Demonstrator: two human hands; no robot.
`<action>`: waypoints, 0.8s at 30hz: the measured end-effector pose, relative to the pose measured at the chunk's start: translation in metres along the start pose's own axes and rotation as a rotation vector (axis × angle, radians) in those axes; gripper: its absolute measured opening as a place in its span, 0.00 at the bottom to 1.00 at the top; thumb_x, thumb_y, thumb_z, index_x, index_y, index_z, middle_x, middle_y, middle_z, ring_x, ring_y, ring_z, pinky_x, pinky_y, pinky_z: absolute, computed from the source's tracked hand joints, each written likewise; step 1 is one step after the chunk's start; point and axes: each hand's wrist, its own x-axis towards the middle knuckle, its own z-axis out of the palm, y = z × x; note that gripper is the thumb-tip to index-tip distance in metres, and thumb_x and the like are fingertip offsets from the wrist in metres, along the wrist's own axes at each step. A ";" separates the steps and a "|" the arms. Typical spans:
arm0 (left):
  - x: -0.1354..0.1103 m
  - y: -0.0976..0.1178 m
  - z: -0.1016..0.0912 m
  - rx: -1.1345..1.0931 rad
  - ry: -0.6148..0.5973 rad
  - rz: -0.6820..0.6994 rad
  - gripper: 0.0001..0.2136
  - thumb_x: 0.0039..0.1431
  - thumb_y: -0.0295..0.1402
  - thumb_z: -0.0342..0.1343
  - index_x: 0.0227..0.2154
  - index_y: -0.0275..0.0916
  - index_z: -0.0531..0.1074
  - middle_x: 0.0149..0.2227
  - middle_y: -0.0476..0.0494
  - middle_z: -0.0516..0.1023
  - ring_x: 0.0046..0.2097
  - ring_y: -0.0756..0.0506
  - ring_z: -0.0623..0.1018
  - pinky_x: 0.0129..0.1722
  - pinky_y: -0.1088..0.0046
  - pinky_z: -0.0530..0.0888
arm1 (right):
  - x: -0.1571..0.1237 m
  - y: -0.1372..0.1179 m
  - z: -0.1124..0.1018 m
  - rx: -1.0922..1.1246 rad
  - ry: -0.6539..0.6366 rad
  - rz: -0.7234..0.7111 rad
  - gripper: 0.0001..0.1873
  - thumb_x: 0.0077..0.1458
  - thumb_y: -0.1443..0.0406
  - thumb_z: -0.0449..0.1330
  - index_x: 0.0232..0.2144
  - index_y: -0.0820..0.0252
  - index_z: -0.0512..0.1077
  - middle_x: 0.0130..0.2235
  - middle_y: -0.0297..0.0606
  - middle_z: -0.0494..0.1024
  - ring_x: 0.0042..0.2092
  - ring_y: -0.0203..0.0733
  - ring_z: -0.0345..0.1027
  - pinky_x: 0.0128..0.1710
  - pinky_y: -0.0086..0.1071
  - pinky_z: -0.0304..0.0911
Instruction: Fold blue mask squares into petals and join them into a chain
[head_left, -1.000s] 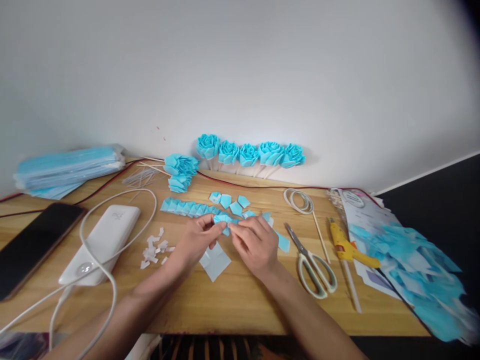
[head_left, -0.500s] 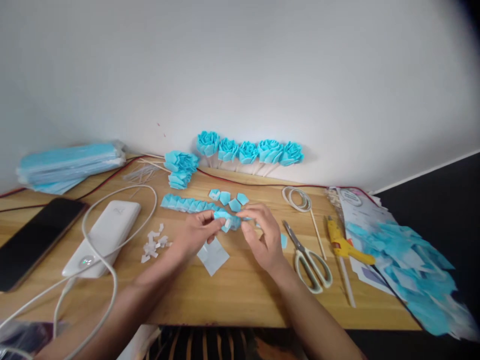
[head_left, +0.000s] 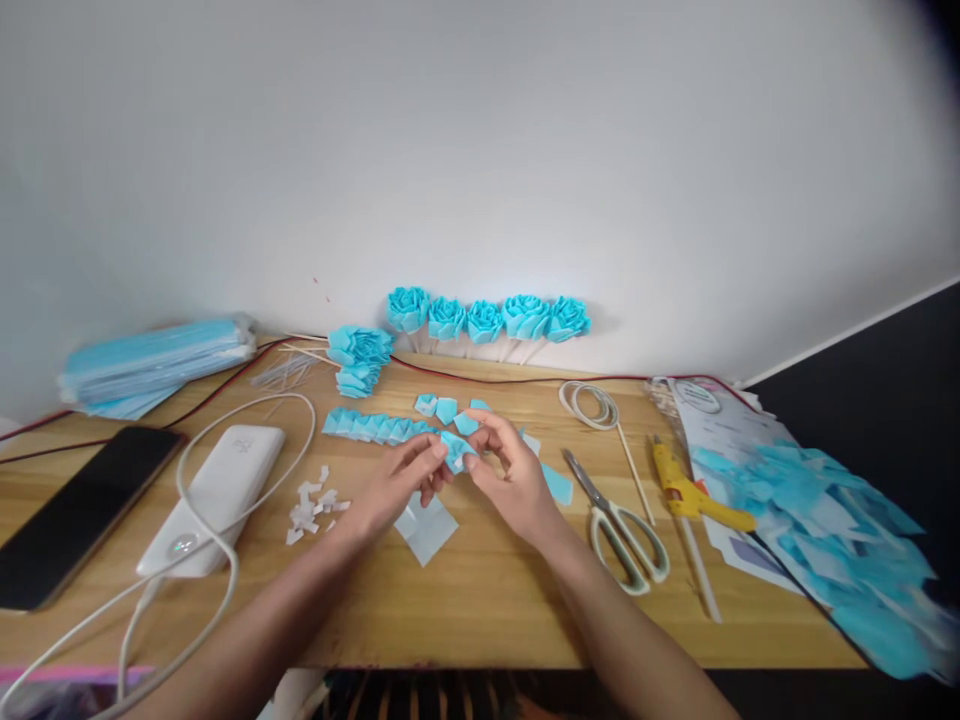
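Observation:
Between my two hands is a small blue folded petal (head_left: 454, 452), with a whitish patch on its lower part. My left hand (head_left: 405, 475) pinches its left side between thumb and fingers. The thumb and fingers of my right hand (head_left: 514, 480) close on its right side. Just behind my left hand runs a row of overlapping blue folded petals (head_left: 375, 427). Loose blue petals (head_left: 445, 410) lie beyond the fingers, partly hidden by my right hand. Under my hands a pale square sheet (head_left: 426, 528) rests flat on the wooden table.
Blue flowers on sticks (head_left: 484, 320) lean against the wall. Scissors (head_left: 619, 525), a yellow glue gun (head_left: 686, 485) and a heap of blue pieces (head_left: 832, 540) lie right. White scraps (head_left: 311, 508), a power bank (head_left: 217, 500) with a cable and a phone (head_left: 86, 510) lie left.
My right hand has moved left, closer to my left hand, and now grips the blue petal too. The petal is turned to show a different side. The whole view has shifted slightly.

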 end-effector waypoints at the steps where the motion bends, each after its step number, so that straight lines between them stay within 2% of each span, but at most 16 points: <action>1: 0.000 0.000 0.000 0.037 -0.014 0.013 0.19 0.52 0.50 0.56 0.28 0.37 0.68 0.25 0.49 0.69 0.24 0.51 0.67 0.22 0.76 0.64 | 0.000 0.001 0.001 0.005 0.012 -0.005 0.22 0.55 0.68 0.57 0.53 0.52 0.63 0.33 0.31 0.69 0.37 0.37 0.66 0.43 0.34 0.63; 3: 0.000 -0.001 0.001 0.110 -0.019 0.029 0.17 0.49 0.48 0.59 0.28 0.37 0.68 0.22 0.53 0.66 0.22 0.53 0.65 0.22 0.76 0.63 | 0.000 0.002 0.002 0.009 0.025 -0.007 0.23 0.55 0.68 0.57 0.54 0.51 0.63 0.34 0.31 0.69 0.37 0.37 0.65 0.43 0.34 0.63; 6: 0.001 -0.002 0.001 0.137 0.043 0.029 0.16 0.49 0.46 0.59 0.24 0.37 0.66 0.19 0.55 0.62 0.21 0.54 0.61 0.22 0.77 0.60 | -0.001 0.003 0.003 0.026 0.002 0.020 0.23 0.57 0.67 0.56 0.54 0.51 0.62 0.35 0.32 0.70 0.38 0.37 0.66 0.44 0.34 0.62; 12: 0.005 -0.005 -0.001 0.108 0.139 0.057 0.14 0.51 0.43 0.58 0.23 0.37 0.65 0.19 0.55 0.62 0.21 0.54 0.61 0.23 0.76 0.60 | 0.001 0.005 0.002 0.093 -0.063 0.059 0.24 0.57 0.67 0.55 0.56 0.51 0.62 0.36 0.33 0.70 0.39 0.38 0.66 0.44 0.34 0.63; 17: 0.003 -0.002 0.001 0.078 0.148 0.063 0.17 0.53 0.47 0.55 0.23 0.37 0.66 0.20 0.53 0.66 0.22 0.53 0.64 0.24 0.75 0.62 | 0.003 0.009 0.002 0.128 -0.056 0.069 0.26 0.56 0.66 0.56 0.57 0.52 0.62 0.34 0.32 0.69 0.37 0.37 0.66 0.41 0.33 0.63; 20: 0.001 -0.001 0.002 0.085 0.115 0.059 0.17 0.54 0.49 0.55 0.27 0.37 0.68 0.24 0.51 0.69 0.23 0.52 0.65 0.23 0.75 0.63 | 0.003 0.012 0.003 0.148 -0.042 0.055 0.26 0.56 0.66 0.56 0.57 0.51 0.61 0.34 0.32 0.70 0.37 0.37 0.66 0.41 0.33 0.64; 24: 0.001 -0.003 0.001 0.157 0.135 0.064 0.14 0.49 0.44 0.60 0.24 0.38 0.68 0.19 0.55 0.64 0.21 0.53 0.62 0.22 0.77 0.60 | 0.003 0.009 0.006 0.128 -0.045 0.047 0.26 0.55 0.68 0.56 0.56 0.50 0.62 0.34 0.32 0.72 0.37 0.37 0.68 0.41 0.33 0.65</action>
